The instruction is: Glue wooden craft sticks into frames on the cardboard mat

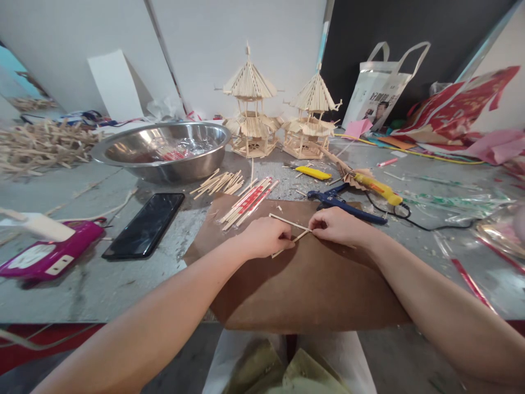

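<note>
Two thin wooden sticks (290,221) meet in a narrow V over a brown sheet (303,290). My left hand (268,237) is closed, its curled fingers on the lower stick of the V. At the point where the sticks meet, my right hand (334,225) pinches their ends between thumb and fingers. The fingers partly hide both sticks. Just beyond my hands lies a bundle of sticks in red-printed wrappers (250,202), with a pile of loose sticks (219,183) behind it. Blue-handled cutters (348,208) lie close behind my right hand.
Two pagoda models of sticks (251,123) stand at the back, beside a steel basin (164,148). A yellow utility knife (314,173) and a yellow-handled corded tool (379,189) lie to the right. A black phone (143,227) and purple power strip (53,249) are at left.
</note>
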Action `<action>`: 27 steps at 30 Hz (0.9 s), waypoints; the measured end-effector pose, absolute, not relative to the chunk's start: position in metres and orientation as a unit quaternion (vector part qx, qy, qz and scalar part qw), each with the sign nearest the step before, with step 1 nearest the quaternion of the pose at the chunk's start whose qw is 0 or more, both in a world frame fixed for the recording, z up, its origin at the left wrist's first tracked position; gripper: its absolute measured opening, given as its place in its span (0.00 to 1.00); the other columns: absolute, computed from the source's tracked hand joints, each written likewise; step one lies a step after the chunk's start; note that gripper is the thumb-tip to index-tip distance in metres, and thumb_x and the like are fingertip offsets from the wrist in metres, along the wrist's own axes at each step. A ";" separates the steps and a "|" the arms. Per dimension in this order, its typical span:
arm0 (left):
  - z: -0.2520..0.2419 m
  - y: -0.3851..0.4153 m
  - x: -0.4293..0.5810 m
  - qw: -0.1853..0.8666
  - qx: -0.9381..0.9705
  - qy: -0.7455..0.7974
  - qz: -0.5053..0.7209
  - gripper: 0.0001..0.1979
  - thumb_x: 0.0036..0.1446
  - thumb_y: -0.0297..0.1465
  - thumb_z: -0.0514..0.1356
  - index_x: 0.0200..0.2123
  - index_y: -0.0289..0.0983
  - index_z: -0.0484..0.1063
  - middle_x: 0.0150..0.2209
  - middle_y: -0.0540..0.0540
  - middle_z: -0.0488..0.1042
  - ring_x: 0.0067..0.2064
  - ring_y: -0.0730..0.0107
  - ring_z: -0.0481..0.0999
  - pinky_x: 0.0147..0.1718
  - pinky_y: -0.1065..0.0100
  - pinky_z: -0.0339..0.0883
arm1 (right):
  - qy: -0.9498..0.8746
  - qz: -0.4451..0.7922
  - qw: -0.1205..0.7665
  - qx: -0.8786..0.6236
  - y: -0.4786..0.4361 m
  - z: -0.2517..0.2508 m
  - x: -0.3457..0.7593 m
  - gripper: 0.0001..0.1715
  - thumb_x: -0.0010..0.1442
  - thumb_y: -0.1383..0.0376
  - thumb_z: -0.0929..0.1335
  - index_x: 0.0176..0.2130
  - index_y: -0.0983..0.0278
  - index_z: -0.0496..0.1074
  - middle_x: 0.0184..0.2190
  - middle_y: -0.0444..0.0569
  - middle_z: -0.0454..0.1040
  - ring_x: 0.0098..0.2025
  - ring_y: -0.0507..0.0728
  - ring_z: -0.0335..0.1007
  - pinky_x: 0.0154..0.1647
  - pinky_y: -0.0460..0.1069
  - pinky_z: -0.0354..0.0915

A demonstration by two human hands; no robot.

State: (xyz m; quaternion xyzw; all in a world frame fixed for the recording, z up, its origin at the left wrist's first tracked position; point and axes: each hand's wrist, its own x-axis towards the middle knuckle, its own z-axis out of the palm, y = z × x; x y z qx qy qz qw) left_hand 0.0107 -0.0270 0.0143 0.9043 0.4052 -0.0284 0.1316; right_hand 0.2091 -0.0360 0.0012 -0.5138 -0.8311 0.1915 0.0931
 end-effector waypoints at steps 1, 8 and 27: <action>0.014 -0.027 0.011 0.131 0.904 0.406 -0.029 0.12 0.47 0.40 0.52 0.26 0.41 0.71 0.24 0.51 0.71 0.25 0.73 0.66 0.22 0.73 0.51 | -0.831 0.192 0.094 -0.514 -0.036 0.001 0.209 0.10 0.46 0.67 0.62 0.28 0.64 0.71 0.24 0.44 0.72 0.25 0.50 0.65 0.26 0.42 0.56; 0.012 -0.026 0.011 0.131 0.907 0.400 -0.022 0.12 0.47 0.41 0.52 0.26 0.40 0.70 0.24 0.51 0.71 0.25 0.74 0.66 0.22 0.73 0.51 | -0.831 0.197 0.098 -0.511 -0.036 0.002 0.209 0.10 0.47 0.67 0.62 0.29 0.64 0.71 0.25 0.44 0.72 0.27 0.50 0.65 0.27 0.42 0.56; 0.015 -0.025 0.009 0.150 0.910 0.386 -0.028 0.10 0.47 0.37 0.52 0.28 0.40 0.71 0.26 0.50 0.72 0.26 0.74 0.67 0.22 0.74 0.52 | -0.832 0.194 0.091 -0.512 -0.038 0.005 0.209 0.12 0.51 0.64 0.61 0.30 0.63 0.72 0.28 0.45 0.74 0.30 0.51 0.67 0.29 0.43 0.57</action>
